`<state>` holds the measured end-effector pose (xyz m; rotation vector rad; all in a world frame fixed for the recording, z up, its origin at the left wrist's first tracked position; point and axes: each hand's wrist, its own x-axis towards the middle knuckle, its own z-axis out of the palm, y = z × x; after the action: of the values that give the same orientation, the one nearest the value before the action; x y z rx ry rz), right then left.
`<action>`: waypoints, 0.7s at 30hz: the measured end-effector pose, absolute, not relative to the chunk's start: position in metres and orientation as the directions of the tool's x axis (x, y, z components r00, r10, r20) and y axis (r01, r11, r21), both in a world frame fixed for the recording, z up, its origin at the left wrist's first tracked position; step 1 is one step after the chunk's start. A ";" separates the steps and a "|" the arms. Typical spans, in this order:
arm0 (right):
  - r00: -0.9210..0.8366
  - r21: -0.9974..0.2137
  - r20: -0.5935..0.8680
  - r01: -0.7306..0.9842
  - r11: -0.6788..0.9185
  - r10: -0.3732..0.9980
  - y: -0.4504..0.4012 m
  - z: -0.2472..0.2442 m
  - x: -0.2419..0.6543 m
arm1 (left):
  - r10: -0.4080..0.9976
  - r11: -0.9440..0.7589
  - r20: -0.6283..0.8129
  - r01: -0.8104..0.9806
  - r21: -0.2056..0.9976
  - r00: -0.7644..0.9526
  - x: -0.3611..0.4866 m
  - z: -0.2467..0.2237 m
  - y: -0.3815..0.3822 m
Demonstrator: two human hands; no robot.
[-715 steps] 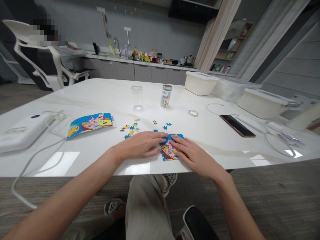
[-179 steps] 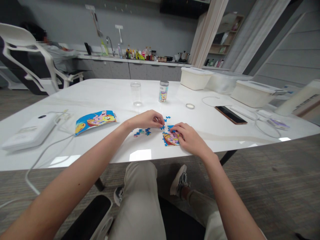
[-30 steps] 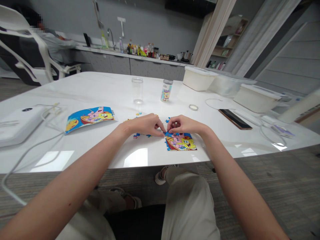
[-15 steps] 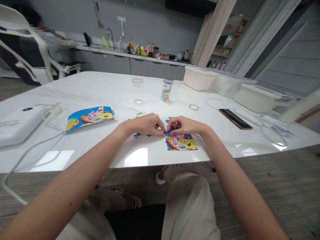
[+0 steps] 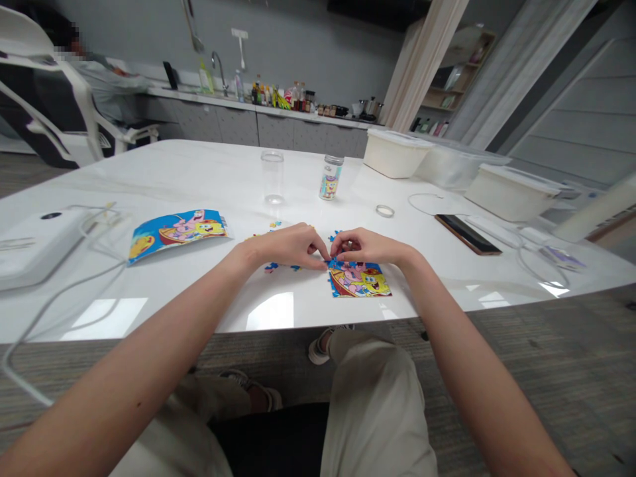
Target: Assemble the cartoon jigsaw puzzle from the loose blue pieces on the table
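A partly joined jigsaw puzzle (image 5: 365, 283) with a cartoon picture lies flat near the table's front edge. At its upper left corner, my left hand (image 5: 301, 246) has thumb and forefinger closed on a small blue puzzle piece (image 5: 330, 264). My right hand (image 5: 368, 246) meets it from the other side, its bent fingertips pressed on the same blue spot and covering the puzzle's top edge. The fingers hide most of that piece. Loose puzzle pieces (image 5: 271, 267) lie beside and behind my left hand, partly covered by it. A few more pieces (image 5: 334, 234) show between the hands.
A curved picture sheet (image 5: 179, 233) stands at left, near a white device (image 5: 37, 248) with cables. Behind the hands are a clear jar (image 5: 273, 177), a printed canister (image 5: 330, 179) and a ring (image 5: 384, 211). A dark phone-like slab (image 5: 467, 234) and plastic bins (image 5: 395, 154) occupy the right.
My hands stay at the same corner of the puzzle, the right fingertips shifted very slightly. The whole view has moved a little; nothing else visibly differs.
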<state>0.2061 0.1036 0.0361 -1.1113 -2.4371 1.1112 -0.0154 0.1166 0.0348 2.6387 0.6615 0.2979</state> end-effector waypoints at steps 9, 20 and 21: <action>-0.664 -0.739 -0.074 0.538 0.407 0.744 0.104 0.034 0.205 | 0.492 -0.808 0.106 0.408 0.426 0.864 -0.015 0.035 0.117; -0.671 -0.826 0.013 0.411 0.386 0.741 0.103 0.037 0.207 | 0.503 -0.799 0.101 0.418 0.432 0.858 -0.015 0.037 0.114; -0.666 -0.829 0.019 0.407 0.384 0.746 0.104 0.036 0.207 | 0.504 -0.799 0.099 0.419 0.432 0.858 -0.014 0.038 0.114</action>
<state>0.2070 0.1036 0.0359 -0.9975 -2.2590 1.1885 -0.0145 0.1139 0.0376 2.6316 0.6833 0.2927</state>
